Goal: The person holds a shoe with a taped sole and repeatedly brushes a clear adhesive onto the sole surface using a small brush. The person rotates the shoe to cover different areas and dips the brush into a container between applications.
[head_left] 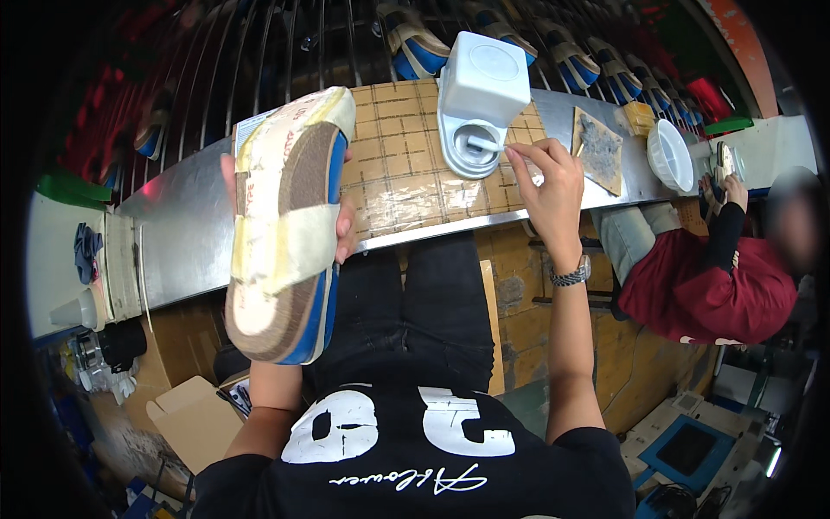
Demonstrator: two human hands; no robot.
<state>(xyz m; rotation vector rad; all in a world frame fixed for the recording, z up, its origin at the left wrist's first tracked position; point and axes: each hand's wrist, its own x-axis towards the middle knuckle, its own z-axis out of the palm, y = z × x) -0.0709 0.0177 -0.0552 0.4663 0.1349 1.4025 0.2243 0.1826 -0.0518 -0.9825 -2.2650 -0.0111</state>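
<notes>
My left hand is wrapped round a sandal with a brown footbed, a blue midsole edge and a cream strap. Pale printed paper or tape covers much of its top. Most of that hand is hidden behind the sandal; fingers show along both sides. At the bench, my right hand pinches the end of a thin white stick. The stick's other end rests in the round cup of a white plastic dispenser, whose upright bottle rises behind the cup. The stick's tip cannot be made out.
A cardboard mat with taped grid lines covers the metal bench. Right of the dispenser lie a stained square pad and a white bowl. Several sandals sit on the roller conveyor behind. A co-worker in maroon handles a shoe at right.
</notes>
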